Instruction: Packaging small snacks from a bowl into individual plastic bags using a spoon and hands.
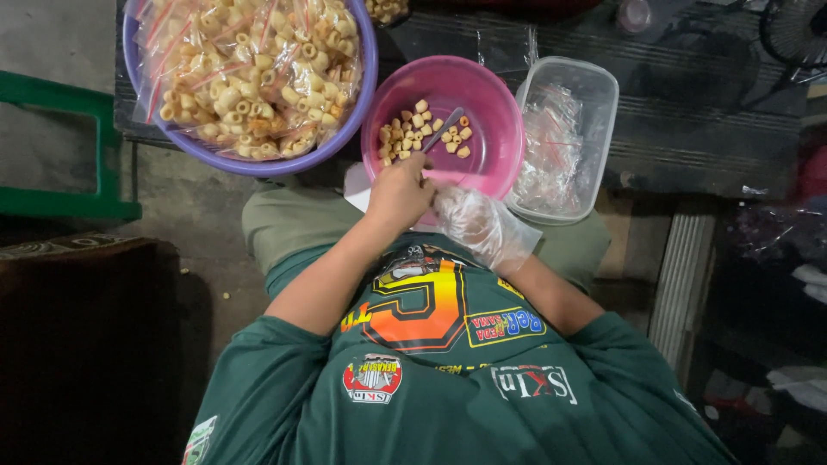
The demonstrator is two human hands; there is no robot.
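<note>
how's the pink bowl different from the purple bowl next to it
The pink bowl is smaller than the purple bowl. The pink bowl holds only a few loose snack pieces and a spoon, with much bare bottom showing; the purple bowl is heaped with snacks sealed in clear bags. The pink bowl sits nearest the hands, the purple one off to the side. Both are round plastic bowls holding the same pale ring-shaped snacks.
</note>
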